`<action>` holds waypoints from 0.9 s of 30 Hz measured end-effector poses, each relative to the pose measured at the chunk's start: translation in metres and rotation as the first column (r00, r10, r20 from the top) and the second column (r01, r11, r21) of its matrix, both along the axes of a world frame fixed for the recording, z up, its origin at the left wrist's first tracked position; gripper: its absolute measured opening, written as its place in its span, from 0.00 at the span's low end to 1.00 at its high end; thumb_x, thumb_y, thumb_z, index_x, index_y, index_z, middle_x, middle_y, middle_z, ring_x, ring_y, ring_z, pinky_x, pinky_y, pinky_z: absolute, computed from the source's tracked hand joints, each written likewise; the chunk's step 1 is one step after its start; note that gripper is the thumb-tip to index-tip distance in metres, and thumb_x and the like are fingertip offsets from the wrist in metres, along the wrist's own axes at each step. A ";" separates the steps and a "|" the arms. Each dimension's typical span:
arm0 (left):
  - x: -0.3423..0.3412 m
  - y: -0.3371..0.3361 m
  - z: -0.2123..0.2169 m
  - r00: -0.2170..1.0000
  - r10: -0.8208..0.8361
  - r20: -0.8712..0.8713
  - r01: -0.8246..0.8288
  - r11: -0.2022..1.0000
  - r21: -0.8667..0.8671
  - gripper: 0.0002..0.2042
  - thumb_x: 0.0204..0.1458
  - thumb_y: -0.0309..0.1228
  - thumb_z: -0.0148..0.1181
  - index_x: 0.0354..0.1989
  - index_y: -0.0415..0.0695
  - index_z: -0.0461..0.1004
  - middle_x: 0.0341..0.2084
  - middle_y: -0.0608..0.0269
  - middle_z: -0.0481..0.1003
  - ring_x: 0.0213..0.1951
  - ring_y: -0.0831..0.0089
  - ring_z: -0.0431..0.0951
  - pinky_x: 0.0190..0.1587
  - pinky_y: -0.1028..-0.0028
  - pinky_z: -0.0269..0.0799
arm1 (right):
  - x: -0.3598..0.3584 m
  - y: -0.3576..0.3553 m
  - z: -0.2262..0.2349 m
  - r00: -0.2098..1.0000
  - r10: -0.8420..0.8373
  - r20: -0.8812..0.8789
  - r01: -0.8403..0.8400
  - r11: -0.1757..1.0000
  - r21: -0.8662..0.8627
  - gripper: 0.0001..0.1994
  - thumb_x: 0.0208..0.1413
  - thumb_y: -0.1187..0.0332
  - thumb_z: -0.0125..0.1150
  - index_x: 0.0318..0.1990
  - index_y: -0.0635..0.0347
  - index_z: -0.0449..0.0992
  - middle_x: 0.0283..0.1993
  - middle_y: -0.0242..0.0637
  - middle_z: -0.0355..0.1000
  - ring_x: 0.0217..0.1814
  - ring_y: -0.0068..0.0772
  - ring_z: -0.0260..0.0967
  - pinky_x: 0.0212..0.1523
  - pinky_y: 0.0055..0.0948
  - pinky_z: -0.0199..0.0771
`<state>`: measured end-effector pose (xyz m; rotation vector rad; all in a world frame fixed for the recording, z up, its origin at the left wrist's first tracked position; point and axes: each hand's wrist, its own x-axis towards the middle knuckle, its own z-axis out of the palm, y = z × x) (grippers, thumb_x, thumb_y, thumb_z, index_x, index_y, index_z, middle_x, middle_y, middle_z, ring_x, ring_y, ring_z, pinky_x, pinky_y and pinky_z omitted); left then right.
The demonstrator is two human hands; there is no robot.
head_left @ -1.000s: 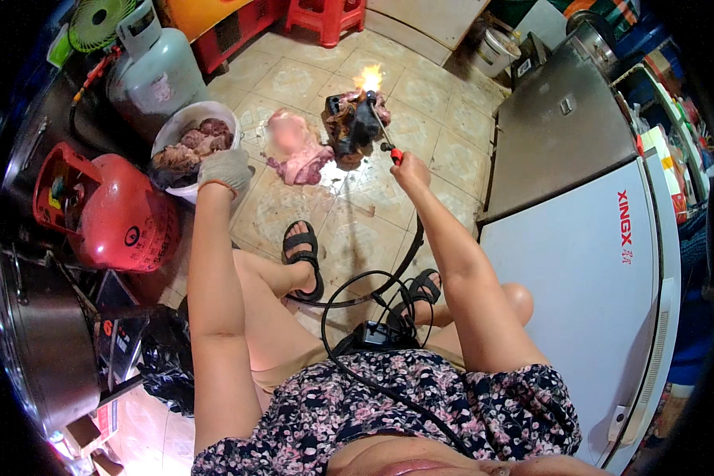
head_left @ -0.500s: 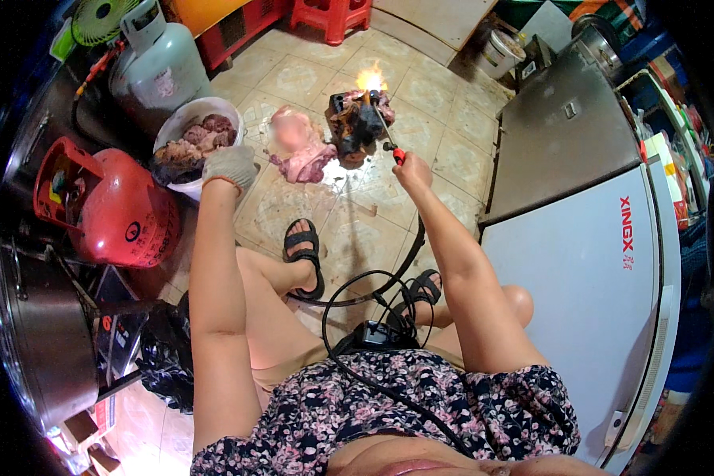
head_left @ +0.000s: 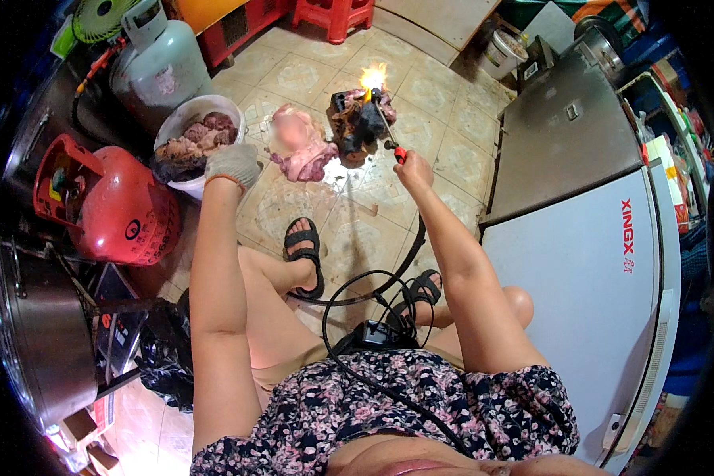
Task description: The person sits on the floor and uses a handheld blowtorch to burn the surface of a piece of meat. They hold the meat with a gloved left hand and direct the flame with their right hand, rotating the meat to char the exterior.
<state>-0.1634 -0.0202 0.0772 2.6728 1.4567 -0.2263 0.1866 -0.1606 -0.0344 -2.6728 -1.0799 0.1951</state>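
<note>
While my bare right hand point(head_left: 414, 170) is closed round the red handle of one blowtorch point(head_left: 401, 154), a single flame point(head_left: 374, 77) burns beyond its nozzle, at the far edge of one blackened heap of meat point(head_left: 360, 124) on the floor; I cannot count the pieces in it. My gloved left hand point(head_left: 234, 165), loosely curled, is at the near rim of one white bucket point(head_left: 190, 188) with several meat chunks point(head_left: 206, 136) in it; I cannot tell whether it grips anything. Between bucket and heap lies raw, pinkish meat point(head_left: 301, 149). Two gas cylinders stand on my left, one red point(head_left: 127, 214), one pale grey point(head_left: 163, 71). I wear two black sandals point(head_left: 302, 246). Underfoot are cream patterned tiles point(head_left: 460, 163), wet and stained near the meat. One red plastic stool point(head_left: 337, 17) stands at the back, and one white refrigerator point(head_left: 563, 254) is at my right.
</note>
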 end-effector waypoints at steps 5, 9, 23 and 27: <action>0.000 -0.001 -0.001 1.000 0.003 0.005 -0.003 1.000 0.000 0.17 0.48 0.39 0.53 0.43 0.41 0.73 0.38 0.46 0.75 0.42 0.53 0.76 0.44 0.59 0.71 | 0.000 0.000 -0.001 1.000 0.013 0.010 -0.013 1.000 0.013 0.15 0.42 0.60 0.61 0.37 0.55 0.74 0.37 0.46 0.74 0.42 0.47 0.72 0.41 0.44 0.71; 0.000 -0.001 -0.001 1.000 0.014 0.021 -0.014 1.000 -0.013 0.16 0.47 0.38 0.53 0.42 0.42 0.74 0.38 0.46 0.75 0.42 0.53 0.76 0.44 0.59 0.71 | 0.000 -0.001 -0.001 1.000 0.026 0.011 -0.026 0.999 0.019 0.15 0.42 0.60 0.61 0.37 0.55 0.74 0.36 0.46 0.74 0.42 0.47 0.72 0.40 0.44 0.71; 0.001 -0.006 0.005 0.999 0.014 0.032 -0.014 1.000 0.000 0.16 0.47 0.39 0.53 0.39 0.42 0.75 0.36 0.45 0.75 0.40 0.52 0.77 0.43 0.59 0.72 | -0.003 -0.002 -0.002 1.000 0.019 0.011 -0.019 1.000 -0.022 0.15 0.42 0.60 0.62 0.38 0.55 0.74 0.37 0.45 0.75 0.42 0.46 0.72 0.41 0.43 0.71; 0.000 -0.007 0.004 0.999 -0.004 0.051 0.003 1.000 0.019 0.15 0.48 0.38 0.52 0.39 0.42 0.75 0.36 0.45 0.75 0.40 0.51 0.76 0.43 0.58 0.72 | -0.006 -0.005 0.000 1.000 0.026 0.003 -0.025 0.999 -0.024 0.16 0.41 0.60 0.62 0.38 0.55 0.74 0.37 0.45 0.75 0.43 0.46 0.72 0.42 0.42 0.71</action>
